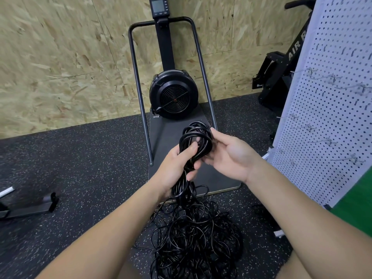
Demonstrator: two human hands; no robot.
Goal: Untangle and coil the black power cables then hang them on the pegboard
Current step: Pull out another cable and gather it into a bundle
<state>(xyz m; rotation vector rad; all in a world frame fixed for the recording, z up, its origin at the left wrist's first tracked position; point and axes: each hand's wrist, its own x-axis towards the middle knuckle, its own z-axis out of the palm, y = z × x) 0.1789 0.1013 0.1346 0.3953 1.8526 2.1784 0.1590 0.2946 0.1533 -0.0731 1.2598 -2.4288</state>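
The left hand [177,168] was wrapped around a bundle of black power cable loops [196,141], its thumb laid across the front of the strands and its fingers curled behind them. The right hand [231,156] was spread open and relaxed, palm turned toward the left hand, its fingertips touching the far side of the same loops at their upper end. The coiled part stood up above the left hand's thumb, between the two hands, and from under the left hand several strands hung straight down.

Those strands ran into one large tangled heap of black cables [197,238] lying on the speckled rubber floor [80,178], directly below both hands and between the forearms. How many separate cables made up the heap could not be told.

One white pegboard [332,117] stood upright just to the right of the right hand, carrying roughly nine metal hooks [330,141], some too blurred to count surely. Beyond the hands stood one black fan-wheel exercise machine [174,95] on a dark base plate, against an OSB wall [60,57]. A second black exercise machine [281,71] showed behind the pegboard.
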